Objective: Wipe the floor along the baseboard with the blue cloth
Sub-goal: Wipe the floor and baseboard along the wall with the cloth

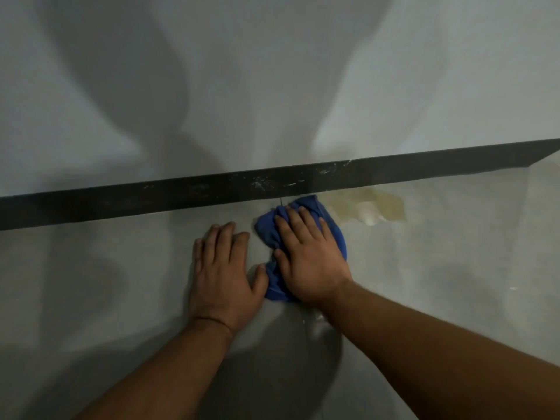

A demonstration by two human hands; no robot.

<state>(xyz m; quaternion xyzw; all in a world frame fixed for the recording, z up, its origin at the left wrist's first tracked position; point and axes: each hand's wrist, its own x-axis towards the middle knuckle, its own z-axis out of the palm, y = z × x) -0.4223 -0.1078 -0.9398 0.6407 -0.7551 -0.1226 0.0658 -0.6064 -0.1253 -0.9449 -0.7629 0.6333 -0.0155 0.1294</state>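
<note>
A crumpled blue cloth (pixel 312 209) lies on the pale grey floor (pixel 439 268), its far edge against the dark baseboard (pixel 181 194). My right hand (pixel 306 256) presses flat on top of the cloth, fingers spread and pointing at the baseboard. To the left of the cloth, my left hand (pixel 222 274) rests palm-down on the bare floor, fingers apart, its thumb close to the cloth's near edge. A yellowish stain (pixel 375 207) marks the floor just right of the cloth, next to the baseboard.
The baseboard runs across the view from lower left to upper right, with white scuffs (pixel 263 181) on it above the cloth. A light grey wall (pixel 272 86) rises behind it. Shadows of my arms and head fall on wall and floor.
</note>
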